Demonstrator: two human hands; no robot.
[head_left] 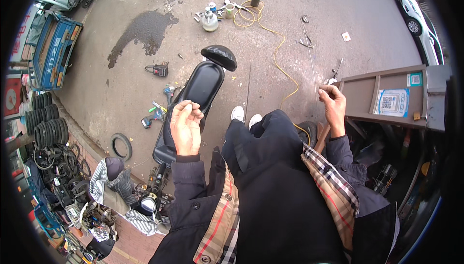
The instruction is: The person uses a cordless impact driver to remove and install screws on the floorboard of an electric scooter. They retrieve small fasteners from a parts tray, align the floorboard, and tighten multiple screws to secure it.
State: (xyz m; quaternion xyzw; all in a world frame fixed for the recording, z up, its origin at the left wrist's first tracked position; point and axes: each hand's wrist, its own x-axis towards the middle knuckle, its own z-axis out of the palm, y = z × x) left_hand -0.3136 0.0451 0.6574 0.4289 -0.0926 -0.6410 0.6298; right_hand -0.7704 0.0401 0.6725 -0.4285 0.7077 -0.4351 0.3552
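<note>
My left hand [186, 131] is raised palm up in front of a black scooter seat [203, 85]. Its thumb and fingers are pinched together, with a tiny pale spot at the tips that I cannot identify. On the other side, my right hand [334, 103] is held up beside a brown metal cabinet [360, 92], its thumb and index finger pressed together. A thin line runs behind those fingertips; whether they hold it cannot be told. The scooter's rounded black backrest [219, 57] stands beyond the seat, and its handlebar end [150, 203] is at the lower left.
Cordless power tools [153, 117] and a black-and-red device [157, 70] lie left of the scooter. A yellow hose [285, 71] curls across the ground from a sprayer bottle [210, 21]. A loose tyre [121, 146], stacked tyres [50, 131] and a blue truck bed [55, 51] are at left.
</note>
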